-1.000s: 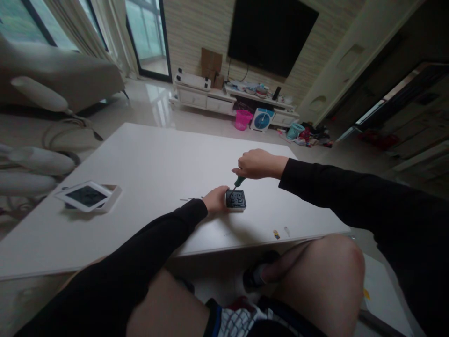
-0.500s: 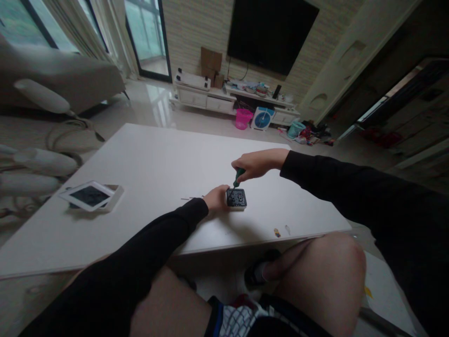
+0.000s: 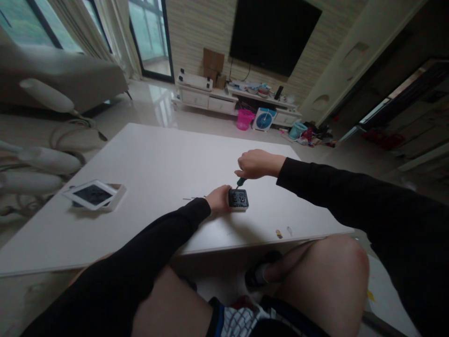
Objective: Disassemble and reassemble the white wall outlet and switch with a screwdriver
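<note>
The person sits close against the near edge of the white table [image 3: 164,157], with a bent knee [image 3: 345,262] beside its near right corner. The small square block [image 3: 238,199], black on top and pale beneath, is on the tabletop, nearer the person's side than the far edge. The left hand [image 3: 219,199] holds it by its left side; the finger positions are too dim to tell. The right hand [image 3: 257,164], raised above the block's far side, is closed on the green handle of a screwdriver [image 3: 241,182]. The shaft slants down to the block's far part; I cannot tell whether the tip touches.

Beyond the hands, open tabletop runs to the far edge, giving room to move there. Thin rods [image 3: 187,199] lie just beside the left wrist. A yellow scrap [image 3: 278,233] and a pale scrap [image 3: 289,231] lie near the front edge. Well to the left, a white frame [image 3: 91,194] lies tilted over a shallow box [image 3: 118,197] by the left edge.
</note>
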The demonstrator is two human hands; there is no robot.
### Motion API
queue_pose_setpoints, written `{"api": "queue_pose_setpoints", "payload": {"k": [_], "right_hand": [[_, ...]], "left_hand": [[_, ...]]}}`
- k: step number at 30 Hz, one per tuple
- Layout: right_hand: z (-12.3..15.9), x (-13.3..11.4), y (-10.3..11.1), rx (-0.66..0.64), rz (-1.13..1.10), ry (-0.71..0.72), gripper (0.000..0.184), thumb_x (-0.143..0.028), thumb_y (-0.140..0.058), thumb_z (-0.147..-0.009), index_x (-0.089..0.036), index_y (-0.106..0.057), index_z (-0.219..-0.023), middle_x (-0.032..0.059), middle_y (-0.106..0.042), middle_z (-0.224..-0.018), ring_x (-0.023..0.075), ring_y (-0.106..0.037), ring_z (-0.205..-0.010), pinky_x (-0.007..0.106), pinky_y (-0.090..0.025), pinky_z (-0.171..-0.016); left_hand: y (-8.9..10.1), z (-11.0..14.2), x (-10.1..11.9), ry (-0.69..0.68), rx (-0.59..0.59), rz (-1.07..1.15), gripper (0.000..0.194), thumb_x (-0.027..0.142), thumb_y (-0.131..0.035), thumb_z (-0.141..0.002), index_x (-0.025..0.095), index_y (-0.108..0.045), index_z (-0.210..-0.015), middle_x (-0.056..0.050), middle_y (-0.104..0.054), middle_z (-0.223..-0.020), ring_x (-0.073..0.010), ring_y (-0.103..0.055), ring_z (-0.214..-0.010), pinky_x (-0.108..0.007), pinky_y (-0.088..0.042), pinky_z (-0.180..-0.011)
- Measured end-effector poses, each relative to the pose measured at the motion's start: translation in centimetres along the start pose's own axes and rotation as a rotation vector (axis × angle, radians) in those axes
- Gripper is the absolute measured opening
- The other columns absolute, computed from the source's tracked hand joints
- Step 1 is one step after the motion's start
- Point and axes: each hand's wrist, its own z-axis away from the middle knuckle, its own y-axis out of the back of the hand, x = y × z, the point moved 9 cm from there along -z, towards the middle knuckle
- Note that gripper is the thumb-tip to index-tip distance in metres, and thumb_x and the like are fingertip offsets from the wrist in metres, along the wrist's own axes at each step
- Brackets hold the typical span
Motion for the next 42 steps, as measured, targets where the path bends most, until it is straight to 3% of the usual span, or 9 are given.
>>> {"api": "queue_pose_setpoints", "payload": {"k": [4,10,15,21,26,30,42], "right_hand": [[0.3,-2.3,0.1,0.016,-0.044,0.203,0.033,-0.026,-0.049,-0.099,-0.016,-0.080,-0.104,0.0162,-0.080,-0.109,0.0242,-0.070,-0.091,0.033,-0.040,-0.072],[-0.7,-1.3,0.8,0.112,-0.009,0.015,0.043,-0.045,-0.051,-0.102,-0.014,-0.081,-0.106,0.0193,-0.080,-0.096,0.0286,-0.072,-0.086,0.035,-0.042,-0.070],[-1.4,-1.5,0.7,0.090,-0.041,-0.006,0.053,-0.054,-0.049,-0.102,-0.013,-0.081,-0.107,0.0201,-0.080,-0.094,0.0297,-0.073,-0.087,0.035,-0.043,-0.071],[-1.3,-2.4,0.6,0.052,-0.068,0.071,0.045,-0.042,-0.046,-0.102,-0.014,-0.081,-0.104,0.0196,-0.080,-0.102,0.0278,-0.072,-0.086,0.034,-0.038,-0.066],[-1.0,-3.0,-0.1,-0.050,-0.141,0.148,0.028,-0.040,-0.065,-0.090,-0.020,-0.082,-0.101,0.0123,-0.080,-0.097,0.0235,-0.068,-0.081,0.032,-0.036,-0.065],[-0.4,-3.3,-0.9,-0.132,-0.159,0.194,0.033,-0.034,-0.079,-0.077,-0.022,-0.081,-0.108,0.0095,-0.080,-0.097,0.0215,-0.066,-0.078,0.031,-0.037,-0.065],[-0.1,-1.9,-0.4,-0.051,-0.180,0.113,0.038,-0.022,-0.079,-0.075,-0.019,-0.081,-0.114,0.0118,-0.079,-0.093,0.0255,-0.068,-0.083,0.033,-0.040,-0.065]], "left_hand": [[0.2,0.0,0.1,-0.008,0.038,-0.065,0.056,0.032,-0.089,-0.056,0.018,-0.064,-0.104,-0.017,-0.074,-0.112,-0.0424,-0.062,-0.114,-0.057,-0.051,-0.101],[0.0,-0.1,-0.1,-0.019,0.058,-0.124,0.056,0.030,-0.088,-0.058,0.019,-0.066,-0.107,-0.016,-0.075,-0.110,-0.0398,-0.064,-0.111,-0.055,-0.053,-0.096],[-0.3,-0.5,-1.2,0.004,0.037,-0.203,0.050,0.029,-0.088,-0.055,0.019,-0.066,-0.100,-0.014,-0.074,-0.102,-0.0396,-0.065,-0.108,-0.055,-0.052,-0.100],[-0.1,-1.0,-1.7,0.012,0.026,-0.212,0.055,0.026,-0.088,-0.054,0.020,-0.065,-0.104,-0.014,-0.073,-0.110,-0.0413,-0.063,-0.117,-0.056,-0.050,-0.104],[-0.3,-0.6,-1.0,-0.008,-0.018,-0.147,0.049,0.020,-0.085,-0.057,0.019,-0.066,-0.101,-0.015,-0.075,-0.105,-0.0397,-0.065,-0.109,-0.055,-0.053,-0.097],[-0.4,-0.1,-0.6,-0.017,-0.043,-0.095,0.050,0.018,-0.082,-0.057,0.017,-0.066,-0.104,-0.014,-0.076,-0.105,-0.0390,-0.065,-0.107,-0.055,-0.054,-0.097],[-0.5,0.3,0.1,-0.047,-0.037,-0.024,0.042,0.024,-0.077,-0.067,0.015,-0.063,-0.106,-0.015,-0.073,-0.101,-0.0387,-0.061,-0.115,-0.050,-0.054,-0.098]]}}
